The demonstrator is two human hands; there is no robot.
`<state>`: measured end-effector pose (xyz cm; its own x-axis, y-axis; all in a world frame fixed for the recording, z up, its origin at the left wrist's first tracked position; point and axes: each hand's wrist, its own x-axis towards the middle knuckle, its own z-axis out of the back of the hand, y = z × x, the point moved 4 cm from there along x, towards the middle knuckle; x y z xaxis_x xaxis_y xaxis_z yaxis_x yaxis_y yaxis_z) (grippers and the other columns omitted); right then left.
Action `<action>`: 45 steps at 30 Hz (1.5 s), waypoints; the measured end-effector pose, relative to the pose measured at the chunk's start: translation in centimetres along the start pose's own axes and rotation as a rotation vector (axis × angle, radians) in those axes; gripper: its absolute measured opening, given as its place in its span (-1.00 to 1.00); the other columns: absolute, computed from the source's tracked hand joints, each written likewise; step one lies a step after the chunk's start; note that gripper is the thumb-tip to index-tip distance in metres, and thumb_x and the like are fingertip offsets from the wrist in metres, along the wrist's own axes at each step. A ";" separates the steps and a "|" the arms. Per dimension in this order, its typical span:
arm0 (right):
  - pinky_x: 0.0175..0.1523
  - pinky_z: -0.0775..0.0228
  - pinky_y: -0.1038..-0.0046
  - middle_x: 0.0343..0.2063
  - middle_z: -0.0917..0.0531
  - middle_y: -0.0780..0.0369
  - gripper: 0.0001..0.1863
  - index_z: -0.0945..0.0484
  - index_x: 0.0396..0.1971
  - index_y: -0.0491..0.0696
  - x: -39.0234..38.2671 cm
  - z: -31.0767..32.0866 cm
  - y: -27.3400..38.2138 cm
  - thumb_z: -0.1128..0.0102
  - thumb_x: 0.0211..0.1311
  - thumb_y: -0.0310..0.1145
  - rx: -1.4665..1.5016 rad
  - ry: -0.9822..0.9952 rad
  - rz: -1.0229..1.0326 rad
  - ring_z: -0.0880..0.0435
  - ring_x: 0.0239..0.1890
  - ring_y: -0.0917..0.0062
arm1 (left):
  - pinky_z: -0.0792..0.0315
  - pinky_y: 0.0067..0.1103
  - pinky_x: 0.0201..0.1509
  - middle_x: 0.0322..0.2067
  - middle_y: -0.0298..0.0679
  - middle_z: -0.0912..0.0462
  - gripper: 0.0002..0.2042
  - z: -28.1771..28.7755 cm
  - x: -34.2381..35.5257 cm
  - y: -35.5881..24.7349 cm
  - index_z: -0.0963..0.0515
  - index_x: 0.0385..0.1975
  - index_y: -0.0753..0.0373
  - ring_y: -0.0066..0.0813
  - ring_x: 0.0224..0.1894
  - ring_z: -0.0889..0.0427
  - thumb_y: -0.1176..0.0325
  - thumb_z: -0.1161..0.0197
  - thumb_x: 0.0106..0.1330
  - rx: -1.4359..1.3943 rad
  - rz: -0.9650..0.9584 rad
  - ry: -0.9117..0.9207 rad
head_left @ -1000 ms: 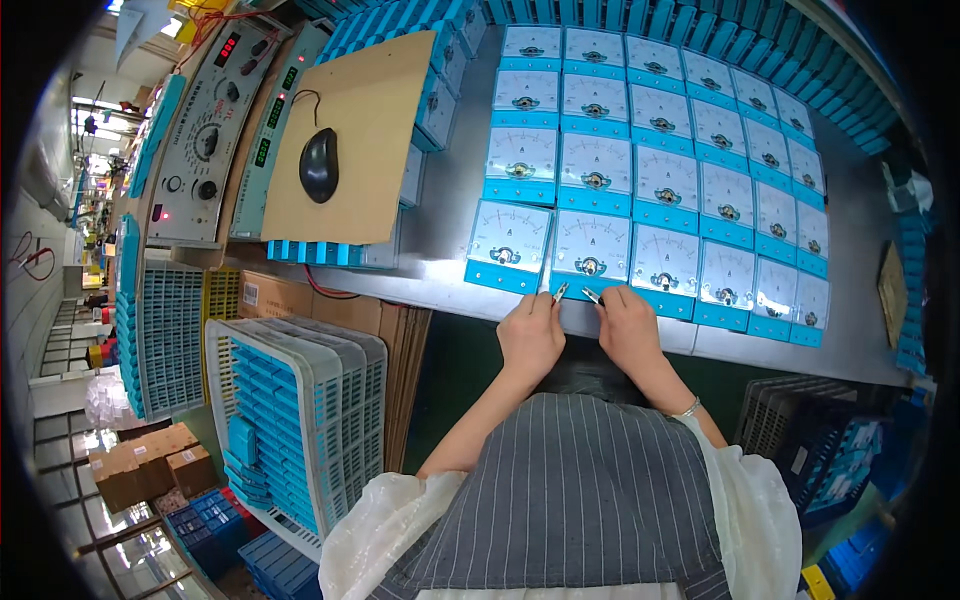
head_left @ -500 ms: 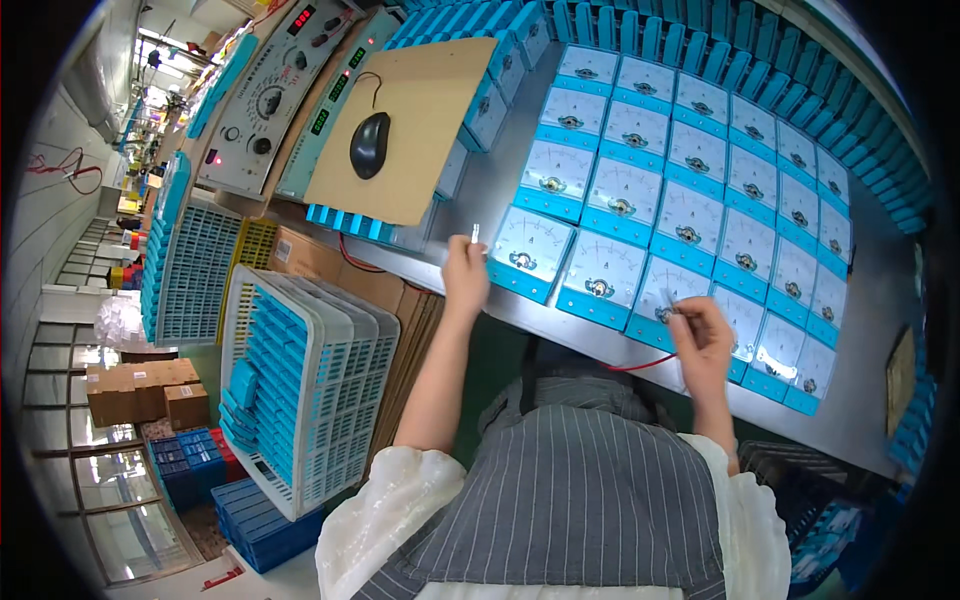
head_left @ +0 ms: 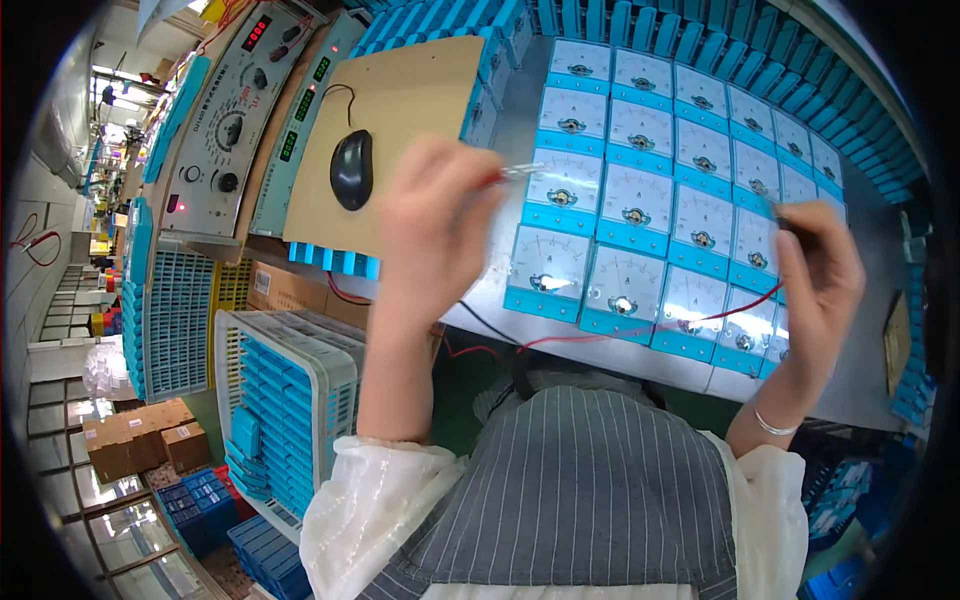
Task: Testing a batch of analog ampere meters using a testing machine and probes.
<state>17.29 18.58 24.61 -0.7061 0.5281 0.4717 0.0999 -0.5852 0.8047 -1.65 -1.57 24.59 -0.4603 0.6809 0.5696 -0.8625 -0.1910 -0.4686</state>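
My left hand (head_left: pixel 435 215), blurred by motion, is raised beside the board and closed on a test clip (head_left: pixel 518 171) with a metal tip and a red grip. My right hand (head_left: pixel 820 270) is at the right side of the meter rows, pinching another clip (head_left: pixel 768 204), its tip faint, with a red lead (head_left: pixel 740 308) running from it. A black lead (head_left: pixel 485 326) hangs near the bench edge. Several rows of square panel meters (head_left: pixel 545 257), white-faced with blue bases, lie face up beneath and between the hands.
A tan board (head_left: pixel 400 80) carries a black mouse (head_left: pixel 352 170). Test instruments (head_left: pixel 215 130) stand at left. Stacked blue cases (head_left: pixel 670 22) line the back. A white crate (head_left: pixel 340 400) of blue parts and cardboard boxes (head_left: pixel 130 450) are below left; dark crates (head_left: pixel 840 500) are below right.
Both hands have risen from the front row and spread apart, carrying their clips, the left toward the board, the right toward the right rows. The leads now stretch across the bench edge.
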 end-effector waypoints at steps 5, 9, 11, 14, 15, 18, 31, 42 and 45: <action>-0.42 -0.33 0.60 -0.59 -0.53 0.20 -0.91 -0.48 -0.51 -0.20 0.2 -8.7 -4.7 -0.17 -0.07 -0.54 0.002 0.251 -0.087 -0.51 -0.55 0.57 | -0.34 -0.45 -0.40 -0.52 -0.20 -0.43 -0.88 -8.6 -5.9 8.3 -0.46 -0.53 0.29 -0.23 -0.44 -0.44 0.61 -0.14 -0.13 0.070 -0.049 0.188; -0.38 -0.35 0.42 -0.57 -0.55 0.12 -0.90 -0.50 -0.54 -0.19 -0.6 -12.0 -8.2 -0.17 -0.12 -0.51 -0.107 0.314 -0.112 -0.54 -0.49 0.33 | -0.33 -0.44 -0.40 -0.54 -0.19 -0.42 -0.88 -10.4 -7.6 11.3 -0.47 -0.55 0.30 -0.22 -0.44 -0.44 0.62 -0.13 -0.14 -0.007 0.012 0.123; -0.36 -0.34 0.38 -0.56 -0.55 0.12 -0.90 -0.50 -0.55 -0.19 -1.0 -13.4 -9.5 -0.17 -0.13 -0.51 -0.148 0.339 -0.106 -0.52 -0.46 0.29 | -0.33 -0.43 -0.41 -0.57 -0.19 -0.42 -0.88 -10.4 -8.0 12.5 -0.47 -0.57 0.30 -0.22 -0.44 -0.44 0.63 -0.14 -0.15 -0.017 0.080 0.089; -0.33 -0.32 0.31 -0.57 -0.54 0.11 -0.91 -0.49 -0.58 -0.17 -1.0 -15.2 -10.7 -0.17 -0.15 -0.51 -0.231 0.399 -0.080 -0.50 -0.43 0.25 | -0.33 -0.42 -0.41 -0.57 -0.19 -0.43 -0.89 -10.9 -7.9 12.9 -0.47 -0.57 0.30 -0.21 -0.46 -0.44 0.62 -0.16 -0.14 -0.022 0.074 0.110; -0.32 -0.31 0.29 -0.57 -0.53 0.11 -0.92 -0.48 -0.59 -0.17 -1.1 -15.7 -11.1 -0.17 -0.16 -0.51 -0.279 0.431 -0.071 -0.49 -0.42 0.24 | -0.34 -0.42 -0.41 -0.57 -0.19 -0.43 -0.90 -11.1 -7.8 13.0 -0.47 -0.58 0.31 -0.21 -0.46 -0.44 0.61 -0.17 -0.14 -0.042 0.074 0.131; -0.34 -0.31 0.30 -0.59 -0.51 0.12 -0.92 -0.46 -0.61 -0.17 -1.4 -16.7 -12.0 -0.18 -0.18 -0.54 -0.264 0.410 -0.029 -0.48 -0.44 0.23 | -0.35 -0.42 -0.41 -0.58 -0.19 -0.43 -0.90 -11.9 -7.7 13.6 -0.48 -0.57 0.30 -0.22 -0.46 -0.46 0.60 -0.19 -0.13 -0.085 0.065 0.147; -0.38 -0.33 0.38 -0.65 -0.43 0.20 -0.89 -0.41 -0.70 -0.12 -2.3 -19.3 -12.6 -0.06 -0.35 -0.64 -0.428 0.455 0.267 -0.45 -0.47 0.35 | -0.41 -0.46 -0.30 -0.46 -0.14 -0.53 -0.82 -10.1 -6.7 12.6 -0.52 -0.40 0.35 -0.16 -0.40 -0.51 0.56 -0.22 -0.05 0.033 0.020 0.136; -0.36 -0.35 0.38 -0.62 -0.44 0.22 -0.90 -0.43 -0.66 -0.10 -1.3 -19.2 -12.3 -0.20 -0.22 -0.51 -0.445 0.514 0.171 -0.47 -0.44 0.35 | -0.31 -0.35 -0.08 -0.17 0.00 -0.44 -0.61 2.0 -2.9 11.5 -0.39 -0.10 0.36 -0.07 -0.12 -0.40 0.48 -0.18 0.01 0.375 0.166 -0.090; -0.35 -0.35 0.36 -0.59 -0.46 0.23 -0.87 -0.45 -0.62 -0.09 -1.7 -19.4 -11.4 -0.23 -0.22 -0.46 -0.472 0.544 0.201 -0.47 -0.42 0.36 | -0.20 -0.29 0.05 -0.05 0.05 -0.34 -0.49 3.8 -3.2 18.2 -0.23 0.05 0.35 -0.01 -0.04 -0.29 0.32 -0.15 0.09 0.628 0.319 -0.016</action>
<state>3.72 12.43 7.66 -0.9652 0.0758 0.2503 0.0388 -0.9050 0.4237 -16.69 -9.90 16.81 -0.7096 0.5145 0.4814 -0.6411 -0.7549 -0.1382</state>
